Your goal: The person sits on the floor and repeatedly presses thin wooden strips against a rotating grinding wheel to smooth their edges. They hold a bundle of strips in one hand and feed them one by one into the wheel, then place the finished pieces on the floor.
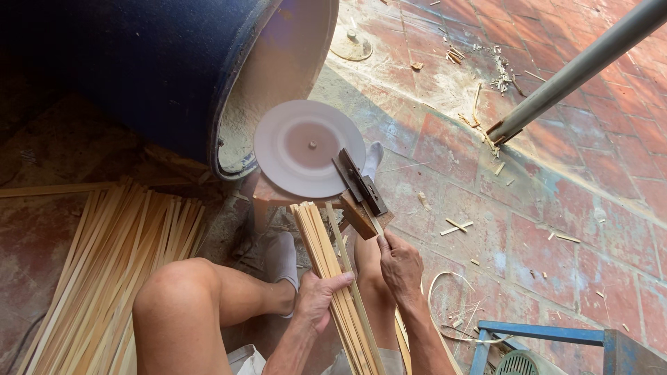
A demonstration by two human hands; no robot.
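Note:
My left hand (pixel 317 297) grips a bundle of thin bamboo strips (pixel 326 267) that lean from my lap up against a small wooden stool. My right hand (pixel 399 265) pinches a single strip (pixel 376 226) and holds it at a dark metal guide (pixel 360 184) fixed to a wooden block (pixel 359 219) beside a spinning grey disc (pixel 308 147). My bare knee (pixel 179 298) and a white sock (pixel 281 258) are below the disc.
A big blue barrel (pixel 167 69) lies on its side at the upper left. A heap of bamboo strips (pixel 111 264) covers the floor at left. A grey pipe (pixel 577 69) slants at the upper right. A blue metal frame (pixel 549 344) stands at the lower right. Splinters litter the brick floor (pixel 542 201).

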